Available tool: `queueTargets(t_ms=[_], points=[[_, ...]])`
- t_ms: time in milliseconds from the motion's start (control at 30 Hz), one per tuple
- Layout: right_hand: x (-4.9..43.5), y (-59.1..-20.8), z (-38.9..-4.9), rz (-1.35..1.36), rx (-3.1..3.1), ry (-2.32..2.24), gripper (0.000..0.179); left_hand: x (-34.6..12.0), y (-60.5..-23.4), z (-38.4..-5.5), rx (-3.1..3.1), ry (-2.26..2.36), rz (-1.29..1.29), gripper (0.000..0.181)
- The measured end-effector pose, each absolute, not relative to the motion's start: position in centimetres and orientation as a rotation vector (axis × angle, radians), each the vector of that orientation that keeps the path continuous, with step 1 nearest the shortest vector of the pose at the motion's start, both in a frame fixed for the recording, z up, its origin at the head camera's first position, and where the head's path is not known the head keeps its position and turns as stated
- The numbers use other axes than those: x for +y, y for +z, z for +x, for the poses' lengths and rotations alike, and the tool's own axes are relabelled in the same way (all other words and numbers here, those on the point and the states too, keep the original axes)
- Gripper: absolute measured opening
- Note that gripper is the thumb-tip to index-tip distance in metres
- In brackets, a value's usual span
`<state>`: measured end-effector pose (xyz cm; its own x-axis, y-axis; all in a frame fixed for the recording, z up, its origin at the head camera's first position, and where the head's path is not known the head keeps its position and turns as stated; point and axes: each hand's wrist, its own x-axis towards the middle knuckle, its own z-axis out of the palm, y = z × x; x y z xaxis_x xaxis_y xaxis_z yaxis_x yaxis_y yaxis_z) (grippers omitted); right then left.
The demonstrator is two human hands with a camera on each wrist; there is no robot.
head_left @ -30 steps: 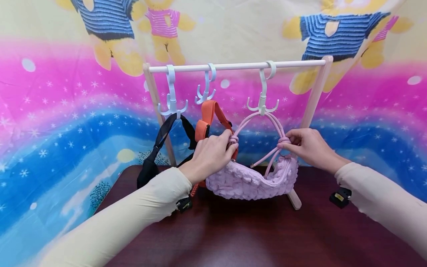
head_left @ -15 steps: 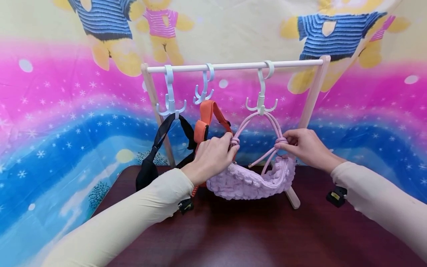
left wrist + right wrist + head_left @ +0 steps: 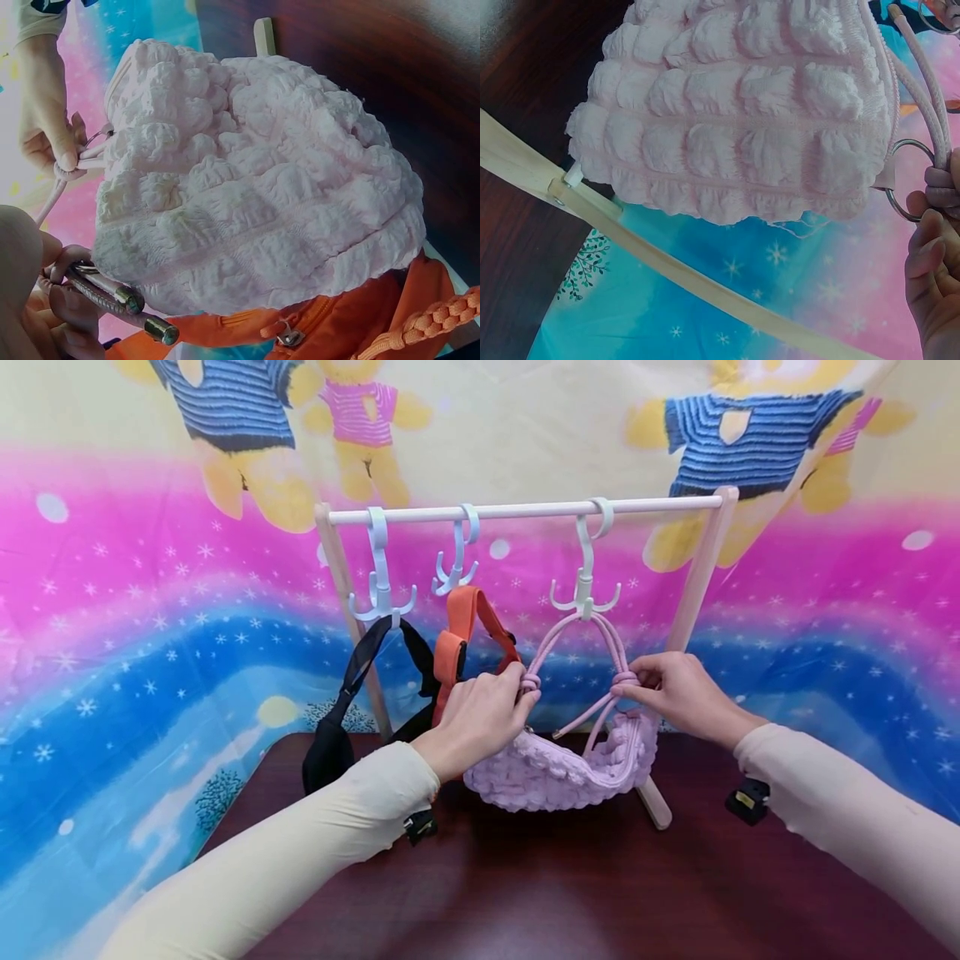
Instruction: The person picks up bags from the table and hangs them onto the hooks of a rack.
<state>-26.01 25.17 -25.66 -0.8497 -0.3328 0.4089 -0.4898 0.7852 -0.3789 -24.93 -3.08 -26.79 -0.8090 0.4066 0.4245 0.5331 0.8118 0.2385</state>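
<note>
A puffy pale pink handbag (image 3: 555,775) hangs by its doubled cord strap (image 3: 555,639) from the right-hand hook (image 3: 583,597) on a wooden rack. My left hand (image 3: 483,714) grips the knot at the strap's left end; metal-tipped cord ends (image 3: 135,301) stick out from it in the left wrist view. The knot (image 3: 625,680) at the right end is pinched by my right hand (image 3: 675,689), close beside a metal ring (image 3: 909,180) on the bag. One loose cord end dangles inside the loop.
Left on the rack, a black bag (image 3: 330,747) hangs from a pale blue hook (image 3: 382,597). Behind my left hand an orange bag with a wide strap (image 3: 463,610) hangs below the middle hook (image 3: 454,572). The rack's right foot (image 3: 656,803) stands on a dark red table (image 3: 525,893).
The whole scene has drifted slightly left in the head view. My right hand and its knot have come a little closer to my left hand; both holds stay the same.
</note>
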Motion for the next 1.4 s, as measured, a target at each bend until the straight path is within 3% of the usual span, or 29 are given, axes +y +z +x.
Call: queueTargets(t_ms=[1400], points=[[24.1, -26.6, -27.1, 0.648, -2.706, 0.702, 0.01, -2.2, -28.1, -25.2, -2.651, -0.492, -0.671, 0.029]])
